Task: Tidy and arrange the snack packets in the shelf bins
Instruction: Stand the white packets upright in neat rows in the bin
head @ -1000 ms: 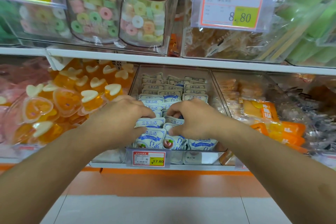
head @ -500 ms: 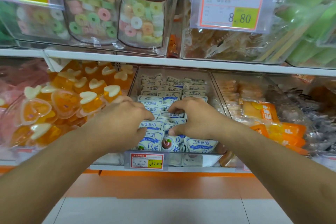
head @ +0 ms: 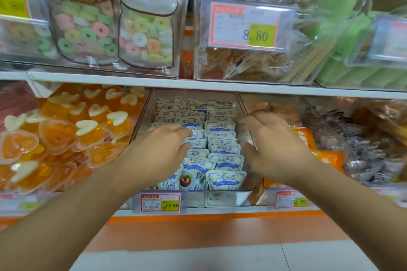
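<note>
White and blue snack packets stand in rows inside a clear shelf bin at the middle of the lower shelf. My left hand rests over the left rows, fingers curled down onto the packet tops. My right hand hovers at the bin's right wall, blurred, fingers spread and holding nothing. The front packets lean forward and show their faces.
Orange heart-shaped jelly cups fill the bin to the left. Orange packets and dark wrapped snacks fill the bins to the right. Price tags hang on the shelf front. The upper shelf carries ring-candy bags and more bins.
My hands have drawn apart. The right hand moved right to the bin's wall, uncovering the middle rows of packets. The view has shifted closer and slightly up.
</note>
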Motion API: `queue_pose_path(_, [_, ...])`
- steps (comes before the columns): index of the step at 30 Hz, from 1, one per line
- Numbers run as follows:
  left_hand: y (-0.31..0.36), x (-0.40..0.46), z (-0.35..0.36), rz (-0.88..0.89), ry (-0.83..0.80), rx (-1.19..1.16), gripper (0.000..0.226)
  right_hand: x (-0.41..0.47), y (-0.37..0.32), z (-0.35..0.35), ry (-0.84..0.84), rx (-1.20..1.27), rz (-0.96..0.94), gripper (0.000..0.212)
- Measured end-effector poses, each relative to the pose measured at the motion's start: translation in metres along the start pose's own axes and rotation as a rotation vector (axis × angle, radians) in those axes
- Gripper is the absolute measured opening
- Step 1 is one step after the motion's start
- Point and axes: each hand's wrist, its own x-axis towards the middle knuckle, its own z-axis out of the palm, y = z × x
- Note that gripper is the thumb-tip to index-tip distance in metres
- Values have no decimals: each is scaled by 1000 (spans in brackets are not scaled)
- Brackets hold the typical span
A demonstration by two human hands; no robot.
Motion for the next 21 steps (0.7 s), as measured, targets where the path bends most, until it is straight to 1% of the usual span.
queue_pose_path(3, [1, 34, 12, -73, 36, -67, 32, -13, 11, 6, 49, 78, 16, 45])
queue_pose_path(7, [-1, 64, 25, -150, -65, -65, 32, -16, 16, 13, 73, 160, 15, 39])
queue_pose_path(9, [-2, 70, 29, -170, -65, -99, 27, -16, 16, 15, 78, 178, 9, 38])
queue_pose_path(12, [-4, 74, 30, -150, -34, -153, 16, -14, 16, 16, 86, 198, 10, 36])
queue_pose_path(14, [-5, 76, 28, -125, 6, -144, 19, -13, 15, 16, 87, 195, 10, 35])
queue_pose_path(16, [-10, 80, 29, -127, 45, -111, 35, -12, 15, 15, 86, 200, 12, 36])
queue_pose_path(18, [-13, 83, 31, -148, 22, -89, 47, -13, 15, 15, 89, 210, 11, 38])
queue_pose_path(19, [-13, 84, 33, -148, 11, -84, 46, -14, 15, 14, 88, 212, 13, 39])
queue_pose_path(21, [-8, 81, 36, -117, 0, -75, 36, -14, 15, 14, 81, 211, 16, 41])
